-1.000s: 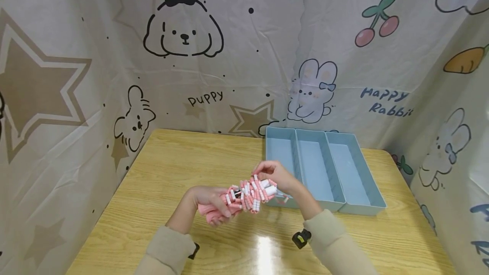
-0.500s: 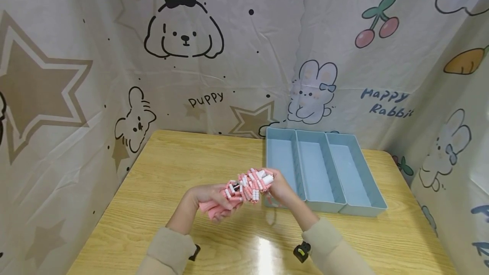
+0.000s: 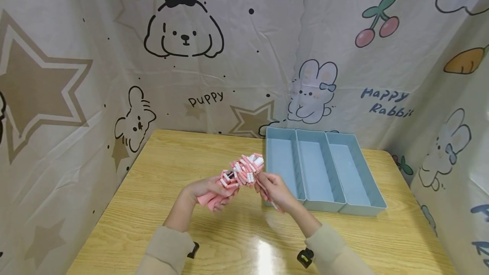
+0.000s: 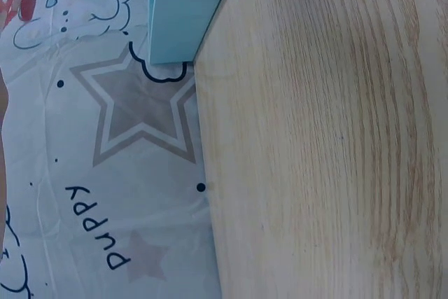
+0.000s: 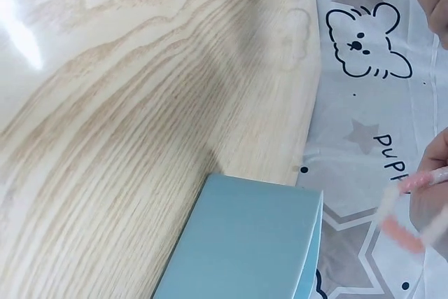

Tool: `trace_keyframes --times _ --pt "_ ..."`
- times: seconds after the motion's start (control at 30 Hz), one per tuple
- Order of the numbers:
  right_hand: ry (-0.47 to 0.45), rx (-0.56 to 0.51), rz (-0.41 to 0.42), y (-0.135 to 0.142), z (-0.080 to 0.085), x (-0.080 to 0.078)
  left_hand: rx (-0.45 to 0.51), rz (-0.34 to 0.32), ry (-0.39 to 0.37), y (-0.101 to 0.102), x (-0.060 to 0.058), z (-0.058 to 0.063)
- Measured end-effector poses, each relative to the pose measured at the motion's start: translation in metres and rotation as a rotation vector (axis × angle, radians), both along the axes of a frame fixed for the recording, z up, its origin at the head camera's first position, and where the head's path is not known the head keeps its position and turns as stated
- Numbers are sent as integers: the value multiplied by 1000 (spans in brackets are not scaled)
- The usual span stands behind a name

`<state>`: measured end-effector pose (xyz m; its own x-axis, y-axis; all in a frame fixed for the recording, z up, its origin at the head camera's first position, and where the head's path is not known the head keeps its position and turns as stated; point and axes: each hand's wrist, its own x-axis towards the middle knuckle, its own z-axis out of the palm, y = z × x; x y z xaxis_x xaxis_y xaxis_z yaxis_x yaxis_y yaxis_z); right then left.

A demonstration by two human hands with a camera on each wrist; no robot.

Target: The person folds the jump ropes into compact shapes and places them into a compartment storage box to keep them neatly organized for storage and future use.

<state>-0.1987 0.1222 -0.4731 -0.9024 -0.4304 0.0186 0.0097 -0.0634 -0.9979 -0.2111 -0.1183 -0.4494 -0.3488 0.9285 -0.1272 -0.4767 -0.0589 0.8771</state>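
A beaded jump rope, pink and white, is wound into a thick bundle above the table. My left hand grips its pink handles at the lower left end. Close by the bundle's right side, my right hand pinches a strand of the rope. In the right wrist view, a blurred loop of beads hangs by the right hand, whose fingers are partly cut off by the edge. A white piece shows at the bundle's upper end. The wrapping under the outer turns is hidden.
Right of the hands stands a light blue tray with three long compartments, close to the right hand. It sits on a wooden table. A printed cloth curtain encloses the back and sides.
My right hand has gone from above the bundle's end, around it, to below its right side with the strand. The left hand has lifted and tilted the bundle slightly upward.
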Motion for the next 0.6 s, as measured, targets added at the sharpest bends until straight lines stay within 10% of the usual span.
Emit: trace_keyframes --times 0.37,0.6 --pt "22 158 41 0 30 12 -13 80 -6 -1 -2 -3" --pt "56 234 134 9 18 6 -46 113 -26 0 -2 -6"
